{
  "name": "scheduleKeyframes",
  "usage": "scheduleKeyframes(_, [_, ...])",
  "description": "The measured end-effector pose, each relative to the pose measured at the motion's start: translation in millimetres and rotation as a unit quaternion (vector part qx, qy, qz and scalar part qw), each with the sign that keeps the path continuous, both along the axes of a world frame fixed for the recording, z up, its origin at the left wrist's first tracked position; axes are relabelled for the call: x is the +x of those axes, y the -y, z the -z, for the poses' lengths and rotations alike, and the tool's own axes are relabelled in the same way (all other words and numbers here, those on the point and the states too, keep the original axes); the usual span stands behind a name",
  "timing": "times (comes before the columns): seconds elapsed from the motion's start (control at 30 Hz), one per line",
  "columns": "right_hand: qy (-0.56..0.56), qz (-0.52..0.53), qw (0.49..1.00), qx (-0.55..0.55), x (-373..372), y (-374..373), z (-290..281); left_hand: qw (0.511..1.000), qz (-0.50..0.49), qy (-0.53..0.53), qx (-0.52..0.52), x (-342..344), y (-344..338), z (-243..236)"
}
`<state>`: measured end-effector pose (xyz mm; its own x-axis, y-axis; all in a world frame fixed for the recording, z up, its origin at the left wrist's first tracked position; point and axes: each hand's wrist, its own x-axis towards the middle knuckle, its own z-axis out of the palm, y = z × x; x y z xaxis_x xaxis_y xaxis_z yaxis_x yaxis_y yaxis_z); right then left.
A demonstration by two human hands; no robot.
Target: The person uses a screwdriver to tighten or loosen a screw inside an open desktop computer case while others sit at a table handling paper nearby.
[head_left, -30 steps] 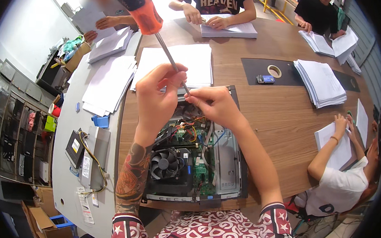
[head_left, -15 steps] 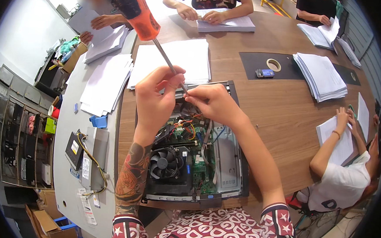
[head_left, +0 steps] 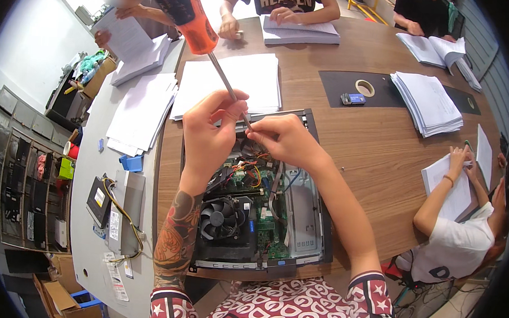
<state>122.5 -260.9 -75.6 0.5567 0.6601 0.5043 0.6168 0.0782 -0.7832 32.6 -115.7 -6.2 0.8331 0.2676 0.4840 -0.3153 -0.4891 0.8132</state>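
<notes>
A screwdriver [head_left: 195, 34] with an orange and black handle slants above the open computer case, handle up and away, tip toward me. My left hand [head_left: 210, 124] pinches its metal shaft between thumb and fingers. Right at the tip, my right hand [head_left: 285, 139] has thumb and forefinger pressed together; whatever is between them is too small or hidden to make out. Below both hands lies the computer case [head_left: 304, 220], showing a green circuit board [head_left: 268, 221], a black cooling fan [head_left: 218, 216] and coloured wires [head_left: 254, 169]. My hands cover part of its far side.
Beyond the case lies a paper stack [head_left: 230, 76]. To the left are a metal power supply [head_left: 128, 209] with cables and a blue plastic piece [head_left: 131, 162]. A tape roll [head_left: 365, 87] and another paper stack [head_left: 427, 105] sit far right. Several people handle papers around the table.
The screwdriver handle has shifted slightly right and nearer, while both my hands stay almost in place. Across the table, a person's hand has moved left off the papers.
</notes>
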Motion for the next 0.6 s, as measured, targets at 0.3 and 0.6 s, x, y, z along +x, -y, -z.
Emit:
scheduleKeyframes(0.3, [0.020,0.001,1.000,0.000,1.0,0.0,0.6,1.000,-0.003,0.003,0.012,1.5,-1.4,3.7])
scheduleKeyframes(0.6, [-0.053,-0.017,0.998,-0.032,-1.1,3.2,-2.6,1.000,0.005,0.005,-0.011,1.5,1.7,6.6])
